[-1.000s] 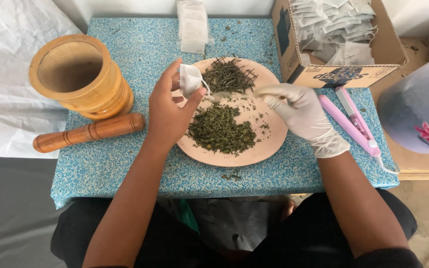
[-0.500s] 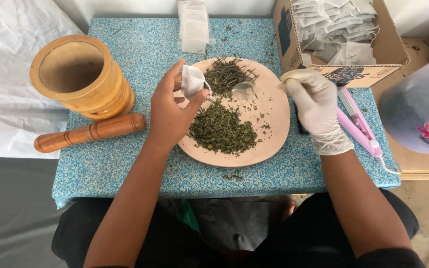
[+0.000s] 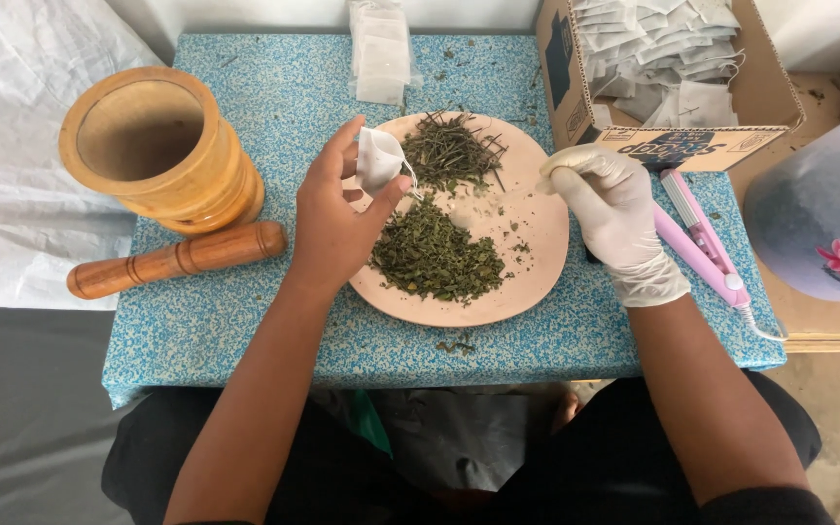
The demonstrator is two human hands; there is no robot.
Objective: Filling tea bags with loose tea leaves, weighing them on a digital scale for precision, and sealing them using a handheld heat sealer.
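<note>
Your left hand (image 3: 332,228) pinches a small white bag (image 3: 378,160) at centre frame, over the plate (image 3: 537,262). Your gloved right hand (image 3: 614,214) is closed, fingertips bunched; whether it holds herbs, I cannot tell. If the bag tilts, the herbs (image 3: 435,258) could scatter onto the bench (image 3: 284,107).

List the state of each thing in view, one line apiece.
Left hand: bare, holding a small white bag.
Small white bag: held over the plate rim.
Right hand: gloved, fingers pinched, above the plate.
Plate: two herb piles on it.
Mortar: upright, empty.
Pestle: lying flat.
Cardboard box: open, full of bags.
</note>
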